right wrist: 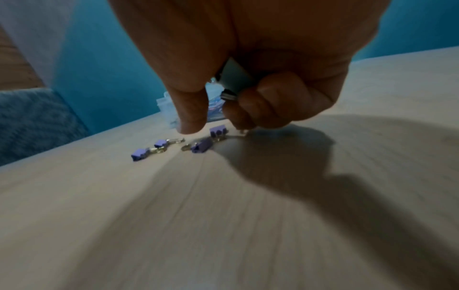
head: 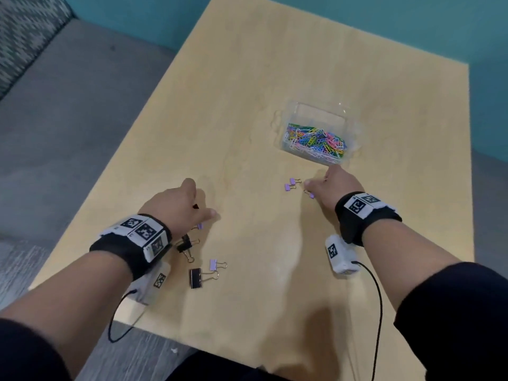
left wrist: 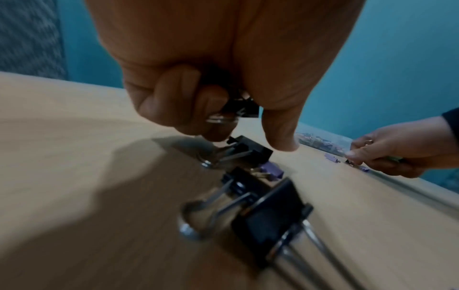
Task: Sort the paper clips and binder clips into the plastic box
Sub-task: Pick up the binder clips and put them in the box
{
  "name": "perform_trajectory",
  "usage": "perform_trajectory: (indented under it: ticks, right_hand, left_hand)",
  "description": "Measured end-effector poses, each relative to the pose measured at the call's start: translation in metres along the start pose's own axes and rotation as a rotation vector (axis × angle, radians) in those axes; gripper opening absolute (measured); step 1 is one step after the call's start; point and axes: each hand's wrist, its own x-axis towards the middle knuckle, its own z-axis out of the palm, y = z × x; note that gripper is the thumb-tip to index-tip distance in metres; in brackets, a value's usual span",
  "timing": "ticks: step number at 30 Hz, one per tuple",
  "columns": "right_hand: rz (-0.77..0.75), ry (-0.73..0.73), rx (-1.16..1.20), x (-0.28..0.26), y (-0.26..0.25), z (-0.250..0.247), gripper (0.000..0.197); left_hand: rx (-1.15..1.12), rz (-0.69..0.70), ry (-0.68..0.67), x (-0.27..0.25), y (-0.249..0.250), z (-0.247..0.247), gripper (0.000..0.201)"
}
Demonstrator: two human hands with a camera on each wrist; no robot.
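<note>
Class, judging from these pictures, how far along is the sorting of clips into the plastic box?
Done: coloured paper clips already fill one part of the plastic box. In hand: the left hand holds a black binder clip; the right hand holds a greenish clip. Left: black binder clips and purple binder clips lie on the table.

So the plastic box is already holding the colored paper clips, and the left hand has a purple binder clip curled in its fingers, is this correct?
Not quite. The plastic box does hold the colored paper clips, but the binder clip curled in the fingers of the left hand is a black binder clip, not purple, as the left wrist view shows. The purple clips lie on the table.
</note>
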Motion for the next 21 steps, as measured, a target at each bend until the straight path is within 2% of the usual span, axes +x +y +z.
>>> perform_trajectory:
  ticks: [4,7,11,14,16,18,21]
  right_hand:
    - [0.005,-0.018,-0.052,0.006,-0.013,0.002,0.039]
    - [0.007,-0.053,0.008,0.012,-0.017,0.004,0.029]
    - [-0.068,-0.076,0.076,0.007,-0.016,0.0,0.017]
    - [-0.117,-0.037,0.374,0.0,-0.016,-0.017,0.022]
    - [-0.147,0.067,0.577,0.008,-0.02,-0.041,0.028]
    - [-0.216,0.187,0.519,0.026,-0.029,-0.067,0.027]
    - [-0.303,0.289,0.222,0.063,-0.051,-0.097,0.021]
  left_hand:
    - [0.057,0.027,-0.053,0.008,0.013,-0.001,0.05]
    - [0.023,0.039,-0.104,0.013,0.016,-0.002,0.039]
    - [-0.002,0.083,-0.112,0.012,0.017,0.001,0.021]
    - [-0.014,0.082,-0.106,0.009,0.013,0.004,0.016]
    - [0.011,0.084,-0.114,0.007,0.012,0.006,0.015]
    - [0.065,0.094,-0.122,0.005,0.012,0.004,0.021]
    - [0.117,0.073,-0.146,0.003,0.01,-0.003,0.03]
